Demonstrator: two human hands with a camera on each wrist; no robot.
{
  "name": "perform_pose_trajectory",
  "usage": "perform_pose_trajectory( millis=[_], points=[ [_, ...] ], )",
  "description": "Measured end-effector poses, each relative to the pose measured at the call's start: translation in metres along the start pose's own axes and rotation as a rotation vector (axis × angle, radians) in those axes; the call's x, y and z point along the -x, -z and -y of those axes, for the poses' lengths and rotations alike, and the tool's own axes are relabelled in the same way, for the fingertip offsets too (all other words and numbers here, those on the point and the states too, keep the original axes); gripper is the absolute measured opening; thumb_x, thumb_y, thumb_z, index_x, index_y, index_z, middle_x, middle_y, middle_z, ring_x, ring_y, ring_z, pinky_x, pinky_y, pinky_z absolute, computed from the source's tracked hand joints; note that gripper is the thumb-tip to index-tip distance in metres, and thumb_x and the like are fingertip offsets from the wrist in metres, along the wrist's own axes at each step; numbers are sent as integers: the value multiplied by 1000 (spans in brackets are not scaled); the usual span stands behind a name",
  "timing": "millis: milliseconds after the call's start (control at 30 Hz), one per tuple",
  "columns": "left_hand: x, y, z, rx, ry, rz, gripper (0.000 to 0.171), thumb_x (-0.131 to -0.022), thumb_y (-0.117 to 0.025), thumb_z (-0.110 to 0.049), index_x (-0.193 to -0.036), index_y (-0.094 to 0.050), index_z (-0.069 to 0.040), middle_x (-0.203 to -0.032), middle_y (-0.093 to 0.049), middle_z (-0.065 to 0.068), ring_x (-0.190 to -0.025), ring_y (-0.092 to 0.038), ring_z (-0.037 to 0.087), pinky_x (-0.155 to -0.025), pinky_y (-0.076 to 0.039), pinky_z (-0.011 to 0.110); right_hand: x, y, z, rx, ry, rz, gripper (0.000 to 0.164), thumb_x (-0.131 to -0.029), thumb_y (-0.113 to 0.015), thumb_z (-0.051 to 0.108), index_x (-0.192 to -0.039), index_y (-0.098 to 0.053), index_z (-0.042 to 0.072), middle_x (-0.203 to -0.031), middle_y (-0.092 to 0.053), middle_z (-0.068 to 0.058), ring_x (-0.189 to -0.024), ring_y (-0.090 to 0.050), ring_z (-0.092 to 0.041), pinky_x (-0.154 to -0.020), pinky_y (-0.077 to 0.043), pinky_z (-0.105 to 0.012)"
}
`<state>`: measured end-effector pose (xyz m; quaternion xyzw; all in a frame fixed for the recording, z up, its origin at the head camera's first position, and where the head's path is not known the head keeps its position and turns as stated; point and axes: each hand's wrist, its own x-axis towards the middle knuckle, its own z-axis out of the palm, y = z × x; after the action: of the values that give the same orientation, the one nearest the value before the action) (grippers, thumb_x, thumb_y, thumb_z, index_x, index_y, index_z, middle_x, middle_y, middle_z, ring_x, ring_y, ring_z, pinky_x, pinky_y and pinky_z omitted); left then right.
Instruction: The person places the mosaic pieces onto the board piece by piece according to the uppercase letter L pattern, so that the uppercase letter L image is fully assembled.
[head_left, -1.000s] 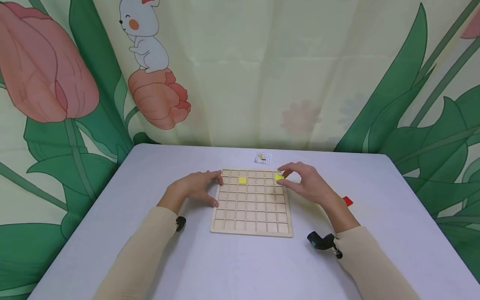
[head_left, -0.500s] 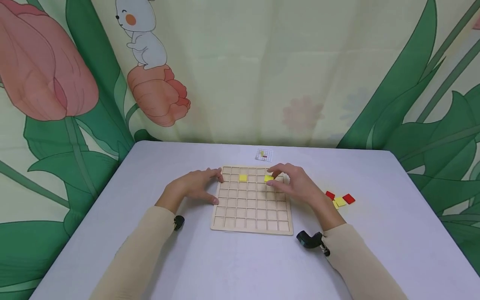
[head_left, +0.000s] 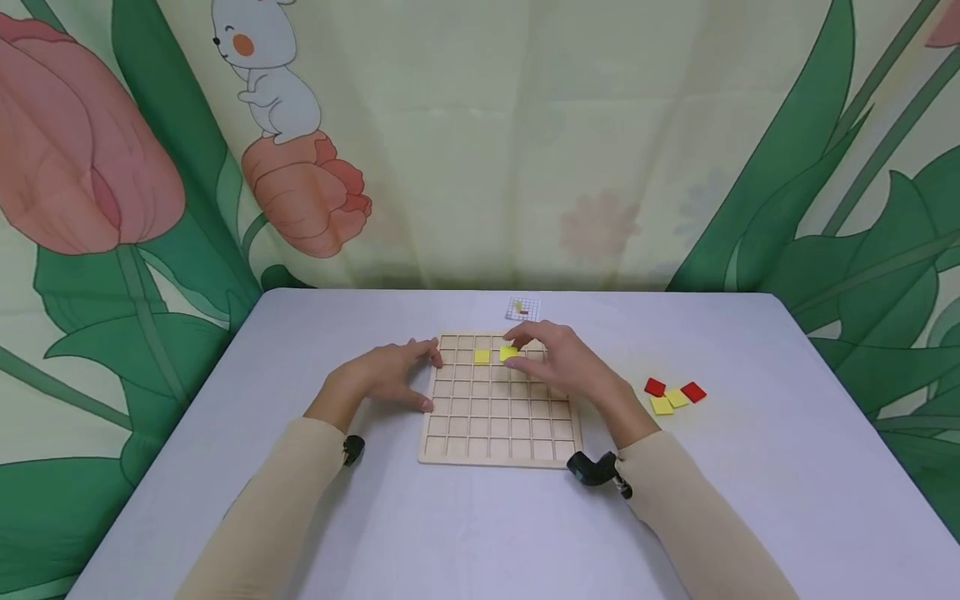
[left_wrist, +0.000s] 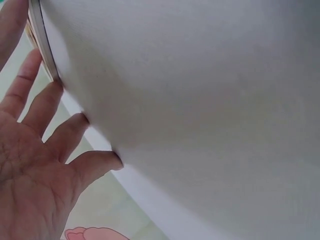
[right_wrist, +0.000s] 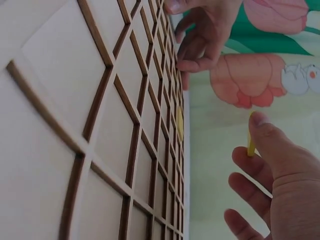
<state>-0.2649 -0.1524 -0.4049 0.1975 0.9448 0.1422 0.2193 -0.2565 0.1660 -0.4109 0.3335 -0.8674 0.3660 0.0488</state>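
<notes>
A wooden grid board lies flat on the white table. One yellow square tile sits in a cell of its second row from the far edge. My right hand pinches another yellow tile between thumb and forefinger, just right of the placed one. In the right wrist view that pinched tile shows edge-on above the board. My left hand touches the board's left edge with spread fingers and thumb. Its extended fingers show against the table in the left wrist view.
Right of the board lie two red tiles, one a red tile, and two yellow tiles, one a yellow tile. A small printed grid card lies behind the board. A patterned curtain hangs behind the table.
My right hand has carried the pinched yellow tile leftward over the board, close to the placed tile. The loose tiles on the right have come into sight. The left hand stays at the edge.
</notes>
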Motion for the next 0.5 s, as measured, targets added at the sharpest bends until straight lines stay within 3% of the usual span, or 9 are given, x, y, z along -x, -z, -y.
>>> perform_pose_trajectory(
  millis=[233, 500],
  points=[
    [-1, -2, 1, 8, 6, 0, 63, -75, -90, -48, -124, -53, -38, -170, -24, -5, -156, -26, 35, -120, -33, 58, -14, -9, 2, -38, 19, 46, 39, -90, -81, 22, -123, -69, 6, -114, -73, -4, -107, -68, -23, -100, -52, -51],
    [2, -1, 4, 19, -18, -10, 62, -76, -89, -50, -125, -53, -38, -170, -25, -4, -155, -26, 35, -121, -30, 58, -24, -27, 8, 14, -49, 115, 32, -93, -79, 26, -119, -71, 10, -111, -73, -1, -108, -67, -23, -98, -53, -45]
  ],
)
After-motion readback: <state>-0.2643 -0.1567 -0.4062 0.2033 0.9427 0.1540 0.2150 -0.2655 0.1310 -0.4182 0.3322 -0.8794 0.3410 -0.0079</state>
